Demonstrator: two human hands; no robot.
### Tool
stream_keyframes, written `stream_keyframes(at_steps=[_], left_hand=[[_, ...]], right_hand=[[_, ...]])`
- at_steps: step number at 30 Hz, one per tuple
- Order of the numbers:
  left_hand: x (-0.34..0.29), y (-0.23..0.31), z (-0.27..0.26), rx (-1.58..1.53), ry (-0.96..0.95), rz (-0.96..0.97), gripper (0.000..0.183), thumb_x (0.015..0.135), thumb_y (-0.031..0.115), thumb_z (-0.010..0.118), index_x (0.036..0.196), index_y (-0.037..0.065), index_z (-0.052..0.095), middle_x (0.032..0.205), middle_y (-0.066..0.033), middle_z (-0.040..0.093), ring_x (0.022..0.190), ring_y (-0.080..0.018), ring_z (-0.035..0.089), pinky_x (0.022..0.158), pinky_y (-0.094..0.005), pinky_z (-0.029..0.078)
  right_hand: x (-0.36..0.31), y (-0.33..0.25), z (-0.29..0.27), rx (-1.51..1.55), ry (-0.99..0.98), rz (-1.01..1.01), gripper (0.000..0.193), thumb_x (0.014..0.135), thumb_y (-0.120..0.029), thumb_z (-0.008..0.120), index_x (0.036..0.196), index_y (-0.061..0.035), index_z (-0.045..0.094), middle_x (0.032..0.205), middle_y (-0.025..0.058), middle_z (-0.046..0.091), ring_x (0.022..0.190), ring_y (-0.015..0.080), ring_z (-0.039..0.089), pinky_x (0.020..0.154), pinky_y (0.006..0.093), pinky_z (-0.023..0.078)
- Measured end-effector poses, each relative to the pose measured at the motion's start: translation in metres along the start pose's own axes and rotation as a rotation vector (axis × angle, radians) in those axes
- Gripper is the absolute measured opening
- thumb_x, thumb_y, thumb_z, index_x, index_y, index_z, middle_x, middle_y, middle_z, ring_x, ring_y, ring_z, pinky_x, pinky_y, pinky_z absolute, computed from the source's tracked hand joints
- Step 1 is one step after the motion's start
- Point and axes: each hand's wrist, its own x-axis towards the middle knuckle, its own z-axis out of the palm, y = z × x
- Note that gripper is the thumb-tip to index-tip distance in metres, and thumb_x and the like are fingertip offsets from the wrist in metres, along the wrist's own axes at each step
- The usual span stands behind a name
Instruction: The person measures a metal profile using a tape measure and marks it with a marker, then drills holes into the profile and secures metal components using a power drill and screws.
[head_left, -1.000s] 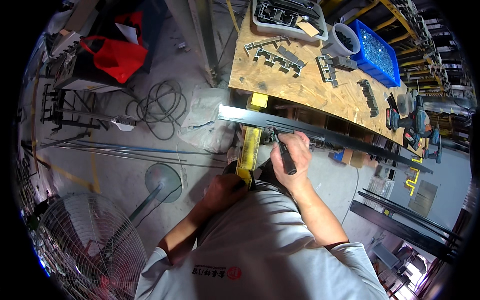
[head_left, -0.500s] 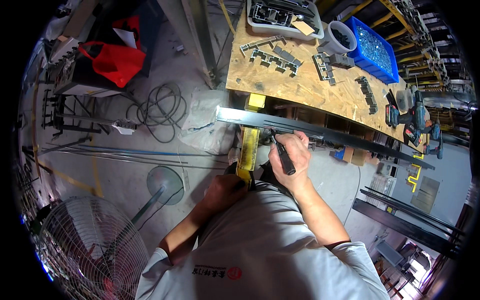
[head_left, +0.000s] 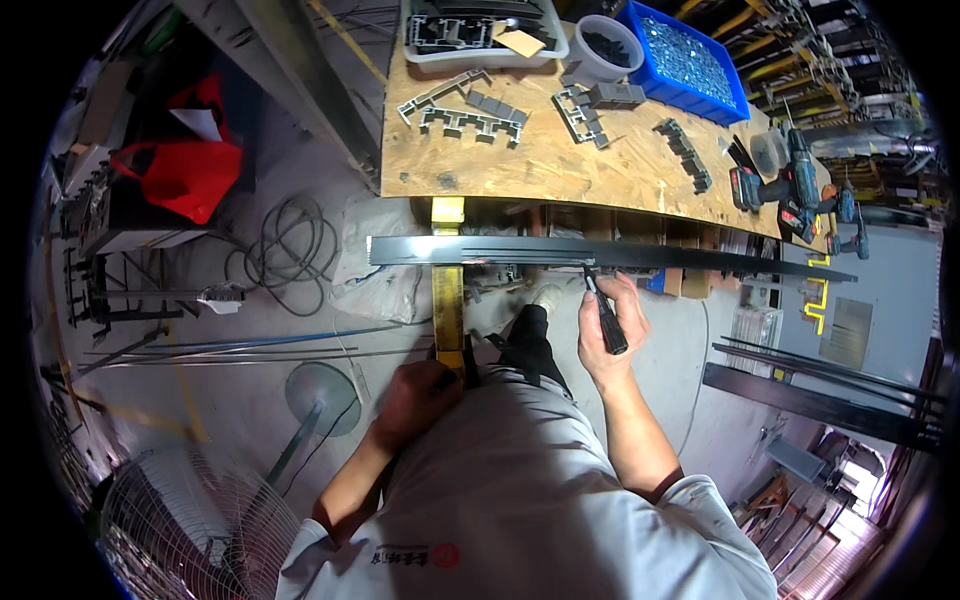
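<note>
A long dark metal profile (head_left: 500,250) lies across the yellow support (head_left: 448,312), in front of the workbench. My right hand (head_left: 618,320) grips a screwdriver-like tool with a black handle (head_left: 610,328). Its thin tip reaches the near edge of the profile, right of the yellow support. Close to my waist, at the near end of that support, my left hand (head_left: 420,395) is closed. A dark bit shows at its fingers, but what they hold is hidden.
On the wooden workbench (head_left: 550,170) sit cut profile pieces (head_left: 470,125), a blue bin (head_left: 690,65) of small metal parts, a white tub (head_left: 603,55) and cordless drills (head_left: 800,175). A caged fan (head_left: 200,520) stands at left, near a coiled hose (head_left: 290,255).
My right hand has slid the tool rightward along the profile, away from its left end. The whole view has shifted, and a shoe now shows under the profile. My left hand stays by the support.
</note>
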Motion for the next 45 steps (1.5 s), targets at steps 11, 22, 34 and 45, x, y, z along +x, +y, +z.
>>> stream_keyframes(at_steps=[11,22,34,45], left_hand=[[0.001,0.002,-0.007,0.097,-0.076,-0.064,0.021,0.082,0.017,0.074,0.079,-0.001,0.066,0.069,-0.0166,0.061,0.062,-0.0282,0.063,0.058,-0.0379,0.048],[0.002,0.008,-0.006,0.076,-0.047,-0.009,0.017,0.080,0.013,0.077,0.080,-0.001,0.065,0.073,-0.0162,0.063,0.064,-0.0303,0.063,0.060,-0.0390,0.049],[0.005,0.014,-0.009,0.081,-0.056,0.026,0.014,0.080,0.009,0.075,0.083,-0.001,0.065,0.075,-0.0199,0.063,0.067,-0.0401,0.063,0.060,-0.0448,0.049],[0.005,0.016,-0.011,0.106,-0.054,0.045,0.014,0.079,0.008,0.075,0.083,-0.001,0.064,0.073,-0.0192,0.062,0.067,-0.0400,0.062,0.060,-0.0448,0.048]], right_hand=[[-0.002,0.004,0.005,0.035,0.061,0.038,0.020,0.077,0.000,0.070,0.096,-0.0004,0.065,0.087,0.0138,0.070,0.080,0.0331,0.068,0.096,0.0489,0.050],[-0.001,0.005,0.005,0.017,0.084,0.078,0.019,0.076,0.001,0.071,0.095,0.0008,0.065,0.086,0.0145,0.070,0.079,0.0341,0.068,0.094,0.0475,0.052],[-0.003,0.006,0.004,0.063,0.092,0.107,0.019,0.076,0.002,0.071,0.095,0.0015,0.065,0.088,0.0155,0.070,0.081,0.0368,0.067,0.091,0.0456,0.053],[-0.003,0.007,-0.001,0.052,0.087,0.174,0.020,0.077,0.005,0.069,0.096,0.0015,0.063,0.088,0.0170,0.068,0.081,0.0367,0.066,0.078,0.0412,0.054]])
